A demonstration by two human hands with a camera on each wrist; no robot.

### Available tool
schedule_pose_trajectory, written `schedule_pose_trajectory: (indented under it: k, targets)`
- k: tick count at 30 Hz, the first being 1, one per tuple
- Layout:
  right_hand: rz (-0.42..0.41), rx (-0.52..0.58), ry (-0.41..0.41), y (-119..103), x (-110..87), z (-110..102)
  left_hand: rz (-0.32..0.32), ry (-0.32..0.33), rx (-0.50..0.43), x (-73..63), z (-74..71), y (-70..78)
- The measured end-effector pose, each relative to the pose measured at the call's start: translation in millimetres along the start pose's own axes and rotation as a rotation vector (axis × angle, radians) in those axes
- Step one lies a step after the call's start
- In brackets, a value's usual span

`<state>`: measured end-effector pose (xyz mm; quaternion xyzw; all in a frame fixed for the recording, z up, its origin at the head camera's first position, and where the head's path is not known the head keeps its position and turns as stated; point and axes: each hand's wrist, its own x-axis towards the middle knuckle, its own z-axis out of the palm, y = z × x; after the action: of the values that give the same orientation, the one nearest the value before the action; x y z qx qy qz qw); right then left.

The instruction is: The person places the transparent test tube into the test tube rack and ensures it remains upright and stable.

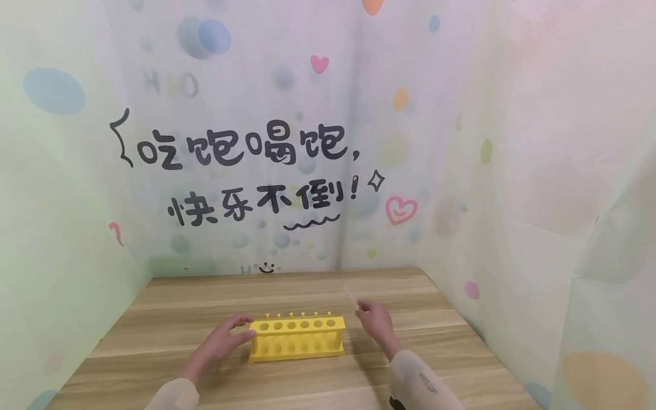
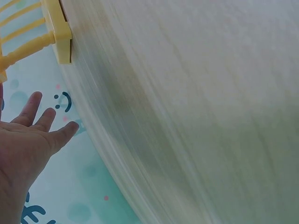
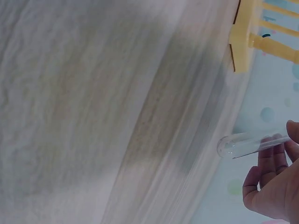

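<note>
A yellow test tube rack [image 1: 297,326] stands on the wooden table, with a row of round holes along its top plate and short pegs behind. At its left end my left hand [image 1: 225,340] holds the top plate between thumb and index finger, while the other fingers [image 2: 45,119] spread apart in the left wrist view. To the right of the rack, my right hand [image 1: 376,322] pinches a clear glass test tube [image 3: 243,144] between thumb and fingers. The tube's rounded end points away from the palm. In the head view the tube is only faintly visible.
The wood-grain table [image 1: 410,296] reaches back to a printed curtain [image 1: 277,85] with dark lettering and coloured dots. More curtain closes in on the left and right sides of the table.
</note>
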<state>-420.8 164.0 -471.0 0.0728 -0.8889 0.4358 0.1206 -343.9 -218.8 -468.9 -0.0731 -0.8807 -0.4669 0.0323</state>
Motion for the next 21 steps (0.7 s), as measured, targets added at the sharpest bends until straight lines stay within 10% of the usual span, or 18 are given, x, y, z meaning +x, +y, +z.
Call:
schedule_pose_trajectory:
  k: [21]
  targets:
    - [-0.108,0.288,0.179,-35,2.8,-6,-0.012,-0.004,-0.009,-0.5,0.7,1.4]
